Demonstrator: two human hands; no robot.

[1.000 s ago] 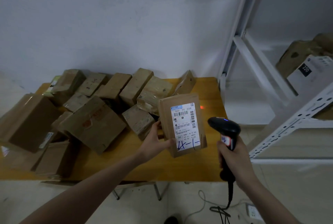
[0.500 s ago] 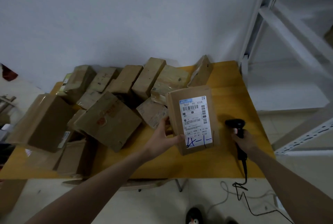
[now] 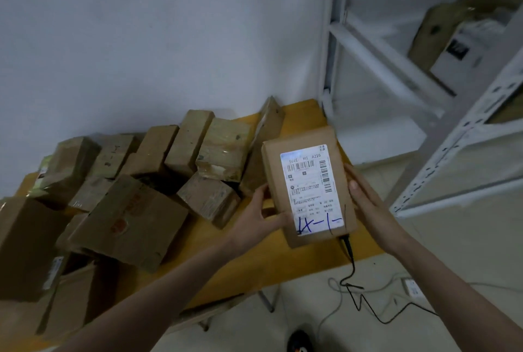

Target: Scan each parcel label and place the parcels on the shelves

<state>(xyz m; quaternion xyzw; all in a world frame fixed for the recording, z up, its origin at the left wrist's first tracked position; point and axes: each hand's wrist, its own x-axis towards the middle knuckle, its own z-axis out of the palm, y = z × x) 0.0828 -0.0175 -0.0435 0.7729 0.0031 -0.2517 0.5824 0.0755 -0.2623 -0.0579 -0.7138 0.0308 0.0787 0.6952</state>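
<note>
Holding the parcel (image 3: 308, 184) up between both hands, label (image 3: 311, 190) facing the camera: left hand (image 3: 259, 218) grips its left edge, thumb on the front, right hand (image 3: 368, 204) flat against the right edge. Scanner cable (image 3: 349, 261) trails just below the right hand; boxes (image 3: 127, 221) crowd the table (image 3: 254, 264) left of the left hand.

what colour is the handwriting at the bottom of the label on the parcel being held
Blue ink on the white label, with one darker stroke at the right; it shows in the head view.

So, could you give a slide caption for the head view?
Both hands hold a labelled parcel above the yellow table.
</note>
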